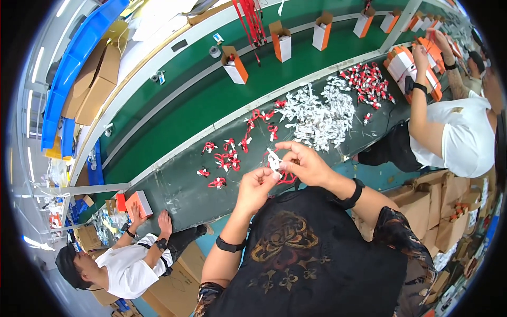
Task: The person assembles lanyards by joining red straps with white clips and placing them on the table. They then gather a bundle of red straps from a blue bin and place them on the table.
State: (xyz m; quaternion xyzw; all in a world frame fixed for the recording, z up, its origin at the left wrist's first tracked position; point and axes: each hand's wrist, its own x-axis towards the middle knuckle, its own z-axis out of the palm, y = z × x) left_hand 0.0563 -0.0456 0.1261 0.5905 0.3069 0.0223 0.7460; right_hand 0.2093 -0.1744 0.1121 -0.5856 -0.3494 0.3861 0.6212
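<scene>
Close in front of my chest, my left hand [256, 189] and my right hand [305, 165] pinch a small red and white cable bundle [274, 161] between thumbs and fingers. A white strand of it shows between my fingertips, and red loops hang beside my right hand. On the dark bench beyond lie several loose red cable bundles [230, 158]. Farther right spreads a big heap of white cable-like pieces [319, 113]. Behind that heap sits a pile of red and white bundles [369, 84]. Exact cable ends are too small to tell.
A green conveyor [182, 100] carries several open orange and white boxes [281, 45]. Red cords [251, 24] hang above it. One co-worker [129, 259] at left touches an orange and white box [138, 204]; another co-worker [449, 127] at right handles stacked boxes [412, 74]. Cardboard cartons [422, 206] stand behind.
</scene>
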